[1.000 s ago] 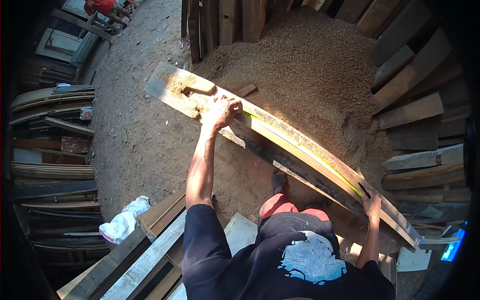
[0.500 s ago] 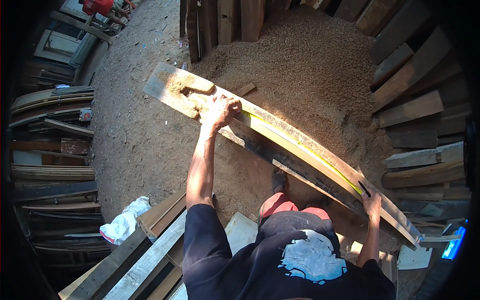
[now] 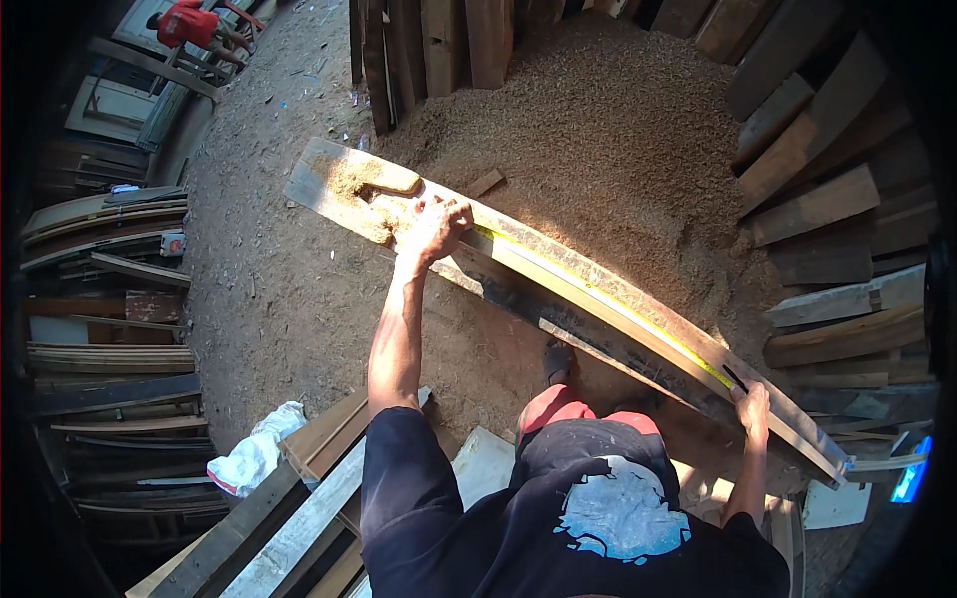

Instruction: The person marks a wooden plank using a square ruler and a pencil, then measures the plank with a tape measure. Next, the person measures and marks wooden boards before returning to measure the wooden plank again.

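- Lengthwise, a yellow measuring tape [image 3: 682, 347] runs along a pale strip of wood [image 3: 598, 307], slanting from beside the left hand down to the right hand.
- The left hand [image 3: 436, 231] is bent over the wood at the tape's upper-left end, knuckles up; its fingertips are hidden, so I cannot tell whether it is clamped on the tape or only pressing on it.
- The right hand [image 3: 754, 407], well apart from the left, is closed around a slim black pen-like tool [image 3: 735, 378], whose tip pokes out just beside the tape's lower-right end; whether the fingers also pinch the tape is too small to tell.
- Past the left hand, the bare end of a wide grey-brown plank [image 3: 317, 179] shows, with loose sawdust [image 3: 351, 184] lying on it.
- Below the strip, a foot in dark footwear [image 3: 558, 361] stands on the dirt ground [image 3: 269, 269].
- Beyond the plank spreads a broad heap of sawdust [image 3: 618, 140], with a small wood offcut [image 3: 485, 183] near its edge.
- Upright boards [image 3: 444, 50] stand behind the heap, and more boards [image 3: 817, 209] line its right side.
- At lower left, a white sack [image 3: 254, 448] lies beside several long planks [image 3: 289, 528].
- Farther left, timber [image 3: 110, 359] is stacked in layers.
- At upper left, another person in a red shirt [image 3: 186, 25] bends forward.
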`<state>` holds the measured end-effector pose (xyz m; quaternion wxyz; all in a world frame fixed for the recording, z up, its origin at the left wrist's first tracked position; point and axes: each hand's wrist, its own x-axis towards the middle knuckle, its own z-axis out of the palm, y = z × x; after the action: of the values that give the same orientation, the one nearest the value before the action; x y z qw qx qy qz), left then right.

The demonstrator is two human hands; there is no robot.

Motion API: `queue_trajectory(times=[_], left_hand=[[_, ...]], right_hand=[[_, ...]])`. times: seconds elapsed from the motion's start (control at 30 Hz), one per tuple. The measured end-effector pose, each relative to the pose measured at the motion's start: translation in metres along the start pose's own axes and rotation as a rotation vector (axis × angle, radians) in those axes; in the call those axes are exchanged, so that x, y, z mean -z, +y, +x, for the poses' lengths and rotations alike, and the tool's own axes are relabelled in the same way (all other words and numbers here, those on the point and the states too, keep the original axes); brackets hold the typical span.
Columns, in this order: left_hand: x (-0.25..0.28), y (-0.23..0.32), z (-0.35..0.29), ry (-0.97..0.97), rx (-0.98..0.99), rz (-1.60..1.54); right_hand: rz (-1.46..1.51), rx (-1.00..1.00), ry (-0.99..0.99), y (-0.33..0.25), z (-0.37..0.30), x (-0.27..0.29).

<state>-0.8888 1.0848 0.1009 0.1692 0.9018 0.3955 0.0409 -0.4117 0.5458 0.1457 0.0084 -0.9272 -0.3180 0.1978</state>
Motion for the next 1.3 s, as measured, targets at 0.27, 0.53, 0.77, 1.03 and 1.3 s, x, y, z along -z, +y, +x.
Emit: queue_trajectory(times=[0.27, 0.53, 0.77, 1.03, 1.3], left_hand=[[-0.001, -0.005, 0.000, -0.001, 0.000, -0.023], [0.002, -0.002, 0.001, -0.029, 0.001, -0.013], [0.004, -0.001, -0.001, -0.047, 0.016, 0.012], [-0.003, 0.002, -0.006, 0.056, -0.014, -0.035], [-0.004, 0.001, -0.006, 0.080, -0.007, -0.042]], right_hand=[[0.026, 0.107, -0.175, 0.048, 0.017, 0.029], [0.041, -0.004, -0.420, 0.048, 0.036, 0.043], [-0.068, -0.089, -0.300, 0.067, 0.031, 0.016], [-0.137, -0.134, -0.149, 0.061, 0.023, 0.012], [-0.152, -0.231, -0.226, 0.040, 0.021, 0.025]])
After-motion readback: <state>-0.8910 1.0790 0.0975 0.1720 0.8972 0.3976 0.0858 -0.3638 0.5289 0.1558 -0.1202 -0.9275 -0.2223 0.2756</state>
